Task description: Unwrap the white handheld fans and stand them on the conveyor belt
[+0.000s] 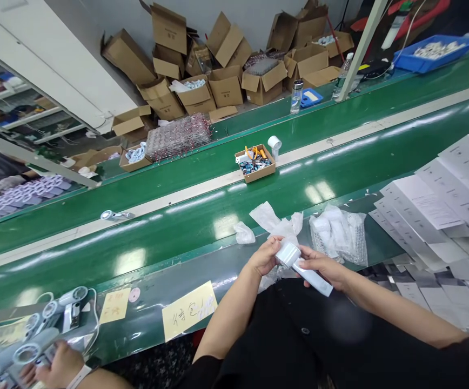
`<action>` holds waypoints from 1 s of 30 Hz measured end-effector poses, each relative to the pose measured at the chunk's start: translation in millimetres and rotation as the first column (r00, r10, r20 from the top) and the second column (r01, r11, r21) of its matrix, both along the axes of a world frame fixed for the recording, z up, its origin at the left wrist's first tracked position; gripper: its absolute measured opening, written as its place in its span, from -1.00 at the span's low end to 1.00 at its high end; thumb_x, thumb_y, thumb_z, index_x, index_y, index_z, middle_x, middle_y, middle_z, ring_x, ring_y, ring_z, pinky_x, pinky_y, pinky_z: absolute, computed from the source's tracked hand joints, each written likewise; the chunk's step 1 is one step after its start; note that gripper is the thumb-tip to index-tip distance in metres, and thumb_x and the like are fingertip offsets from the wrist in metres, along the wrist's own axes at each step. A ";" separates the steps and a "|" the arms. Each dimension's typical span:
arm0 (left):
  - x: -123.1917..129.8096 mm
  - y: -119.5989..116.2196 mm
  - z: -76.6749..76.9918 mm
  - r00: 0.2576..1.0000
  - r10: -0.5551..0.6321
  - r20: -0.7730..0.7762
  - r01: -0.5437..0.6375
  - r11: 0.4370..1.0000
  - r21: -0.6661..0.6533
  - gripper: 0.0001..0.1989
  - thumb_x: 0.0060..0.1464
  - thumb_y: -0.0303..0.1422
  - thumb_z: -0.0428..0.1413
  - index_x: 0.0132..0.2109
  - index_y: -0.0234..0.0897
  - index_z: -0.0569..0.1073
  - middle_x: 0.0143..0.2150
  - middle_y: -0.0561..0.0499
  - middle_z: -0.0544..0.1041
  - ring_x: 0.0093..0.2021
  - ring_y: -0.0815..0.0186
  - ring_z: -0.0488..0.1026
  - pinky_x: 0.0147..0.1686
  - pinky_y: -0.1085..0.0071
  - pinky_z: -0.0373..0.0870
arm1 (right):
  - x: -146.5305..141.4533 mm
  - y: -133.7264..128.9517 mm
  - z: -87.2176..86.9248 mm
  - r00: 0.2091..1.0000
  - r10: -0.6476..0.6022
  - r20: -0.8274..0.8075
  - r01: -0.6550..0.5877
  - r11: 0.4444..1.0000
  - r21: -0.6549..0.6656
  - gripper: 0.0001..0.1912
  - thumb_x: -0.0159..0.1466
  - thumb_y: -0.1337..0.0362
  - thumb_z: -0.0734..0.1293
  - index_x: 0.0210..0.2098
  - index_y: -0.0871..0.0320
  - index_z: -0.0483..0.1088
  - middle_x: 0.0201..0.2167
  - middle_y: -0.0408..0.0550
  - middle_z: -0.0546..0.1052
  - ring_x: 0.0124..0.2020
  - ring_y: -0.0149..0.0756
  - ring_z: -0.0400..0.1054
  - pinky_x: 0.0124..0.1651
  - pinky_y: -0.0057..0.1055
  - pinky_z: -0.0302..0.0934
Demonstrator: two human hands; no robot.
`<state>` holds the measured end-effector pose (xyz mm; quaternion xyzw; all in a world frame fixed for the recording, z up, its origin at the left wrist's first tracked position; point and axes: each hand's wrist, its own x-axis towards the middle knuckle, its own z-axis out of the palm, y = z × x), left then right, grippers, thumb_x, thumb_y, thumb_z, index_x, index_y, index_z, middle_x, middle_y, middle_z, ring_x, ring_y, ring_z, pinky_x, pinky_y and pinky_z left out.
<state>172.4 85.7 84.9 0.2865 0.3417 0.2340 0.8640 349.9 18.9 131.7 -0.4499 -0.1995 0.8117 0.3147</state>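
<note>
On my feed both hands were close together, closed on a pale device [289, 256] above the bench [147, 296]. The left hand [265, 256] gripped its round head; the right hand [321, 263] held the handle, which pointed to four o'clock. Taking the device as my dial's centre, I saw crumpled wrap [267, 217] just beyond it at eleven, a bubble bag [340, 232] at two, and a yellow note [189, 310] toward eight. Farther along eight, a co-worker's hand [65, 364] was on more devices [43, 340]. White boxes [437, 208] stood between two and three. Beyond, on the green belt [186, 216], a small carton [261, 174] sat at eleven. Farthest, I saw open cartons [226, 89] toward eleven.
</note>
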 end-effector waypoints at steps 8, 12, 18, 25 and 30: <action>14.2 -20.7 -7.4 0.855 0.291 -0.429 -0.075 0.889 0.452 -0.61 -0.13 0.00 0.14 -0.19 -0.10 0.54 -0.53 -0.03 0.50 -0.29 0.01 0.45 -0.40 0.11 0.33 | 12.3 -1.2 -1.6 0.972 0.119 -0.205 -0.111 0.993 0.049 -0.42 0.07 0.27 0.38 0.07 0.09 0.19 -0.24 -0.02 0.44 -0.36 -0.25 0.44 -0.52 -0.43 0.35; 8.8 -20.9 -7.5 0.816 0.307 -0.489 0.073 0.784 0.616 -0.75 -0.07 -0.16 0.14 -0.30 -0.18 0.55 -0.47 -0.03 0.52 -0.32 0.11 0.45 -0.33 0.16 0.36 | 15.3 -1.3 -0.4 0.981 0.123 -0.148 -0.117 0.992 0.049 -0.50 0.05 0.28 0.40 -0.02 0.13 0.24 -0.23 -0.01 0.45 -0.35 -0.22 0.45 -0.52 -0.42 0.36; -8.2 -19.4 1.5 0.599 0.600 -0.530 0.352 0.397 0.848 -0.73 0.18 -0.33 -0.11 -0.19 -0.28 0.47 -0.32 -0.09 0.45 -0.27 0.29 0.39 -0.20 0.35 0.33 | 13.4 -3.7 -5.3 0.992 -0.031 0.123 0.031 1.000 -0.001 -0.58 0.07 0.28 0.40 -0.09 0.12 0.25 -0.31 -0.08 0.46 -0.41 -0.28 0.43 -0.57 -0.43 0.36; -13.2 -37.4 4.1 0.654 0.618 -0.436 0.496 0.085 0.864 -0.77 0.18 -0.43 -0.11 -0.15 -0.29 0.43 -0.38 -0.09 0.42 -0.32 0.28 0.37 -0.26 0.37 0.33 | 4.8 -7.5 7.4 0.973 -0.147 0.177 0.165 0.982 -0.092 -0.62 0.07 0.30 0.39 -0.13 0.13 0.25 -0.40 -0.08 0.48 -0.45 -0.25 0.43 -0.58 -0.36 0.37; -19.3 -47.6 1.7 0.613 0.632 -0.474 0.577 0.051 0.815 -0.81 0.16 -0.44 -0.08 -0.19 -0.28 0.42 -0.45 -0.07 0.40 -0.37 0.27 0.37 -0.32 0.38 0.31 | 5.6 -14.0 14.6 0.963 -0.177 0.205 0.203 0.972 -0.117 -0.61 0.08 0.29 0.39 -0.12 0.13 0.23 -0.40 -0.04 0.50 -0.43 -0.20 0.45 -0.58 -0.35 0.37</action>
